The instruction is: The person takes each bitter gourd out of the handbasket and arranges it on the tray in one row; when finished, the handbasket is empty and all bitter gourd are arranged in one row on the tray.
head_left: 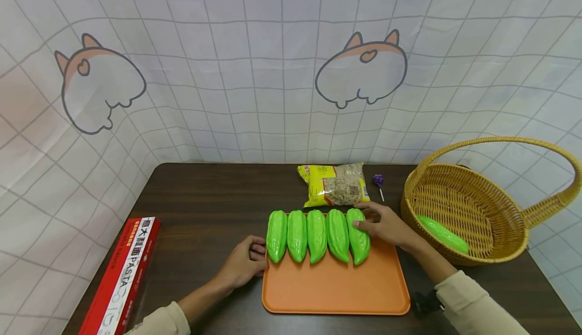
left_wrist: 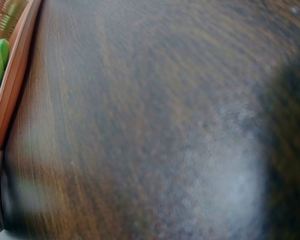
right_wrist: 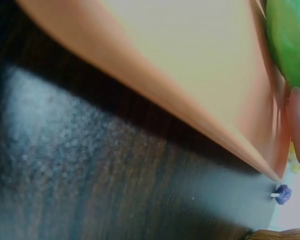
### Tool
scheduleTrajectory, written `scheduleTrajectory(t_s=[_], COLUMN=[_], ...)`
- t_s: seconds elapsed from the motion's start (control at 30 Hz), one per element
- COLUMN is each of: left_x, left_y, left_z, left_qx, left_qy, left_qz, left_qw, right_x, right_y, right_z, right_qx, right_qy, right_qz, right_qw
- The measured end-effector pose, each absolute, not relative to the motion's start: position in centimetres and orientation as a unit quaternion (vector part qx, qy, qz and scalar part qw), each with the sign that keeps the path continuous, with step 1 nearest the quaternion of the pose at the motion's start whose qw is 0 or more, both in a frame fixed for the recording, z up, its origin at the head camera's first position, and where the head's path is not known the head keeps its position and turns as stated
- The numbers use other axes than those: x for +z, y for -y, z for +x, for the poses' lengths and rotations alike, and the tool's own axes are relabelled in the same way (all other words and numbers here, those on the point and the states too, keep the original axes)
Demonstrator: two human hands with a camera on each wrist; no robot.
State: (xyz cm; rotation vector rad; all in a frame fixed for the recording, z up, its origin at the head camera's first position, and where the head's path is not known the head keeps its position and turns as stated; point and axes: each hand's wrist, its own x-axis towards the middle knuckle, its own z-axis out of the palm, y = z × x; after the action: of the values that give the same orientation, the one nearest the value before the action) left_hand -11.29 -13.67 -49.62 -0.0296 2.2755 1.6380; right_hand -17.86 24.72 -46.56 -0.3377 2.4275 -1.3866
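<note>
Several long, tapered, glossy green toy vegetables point(head_left: 317, 236) lie side by side across the upper half of an orange tray point(head_left: 336, 289). My right hand point(head_left: 386, 226) holds the rightmost green toy vegetable point(head_left: 360, 244) near its upper end, thumb on its left side and fingers at the top. In the right wrist view, a fingertip touches this green toy vegetable point(right_wrist: 290, 45). At the tray's left edge, my left hand point(head_left: 243, 264) grips the rim with bent fingers, beside the leftmost vegetable. The left wrist view shows a finger against the tray's outer wall point(left_wrist: 12, 95).
A wicker basket point(head_left: 504, 208) with a tall handle stands at the right, one green toy vegetable point(head_left: 443, 234) inside. Behind the tray lie a yellow food bag point(head_left: 336, 184) and a purple lollipop point(head_left: 378, 180). A red pasta box point(head_left: 120, 279) lies at the left.
</note>
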Motion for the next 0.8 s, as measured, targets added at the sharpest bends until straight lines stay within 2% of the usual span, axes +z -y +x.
scheduleTrajectory(t_s=[0.37,0.8], left_x=[-49.6,-49.8], left_y=[13.7,13.7], left_z=[-11.3,-11.2], left_qx=[0.575,0.576], left_qy=[-0.801,-0.802], left_qz=[-0.009,-0.004], left_qw=[0.166,0.162], right_x=[-46.3,-44.1], right_y=[-24.9,-26.1], right_z=[-17.8,-17.7], right_qx=[-0.453,-0.442], right_qy=[-0.873,-0.87], right_qz=[-0.118,-0.146], right_qw=[0.139,0.161])
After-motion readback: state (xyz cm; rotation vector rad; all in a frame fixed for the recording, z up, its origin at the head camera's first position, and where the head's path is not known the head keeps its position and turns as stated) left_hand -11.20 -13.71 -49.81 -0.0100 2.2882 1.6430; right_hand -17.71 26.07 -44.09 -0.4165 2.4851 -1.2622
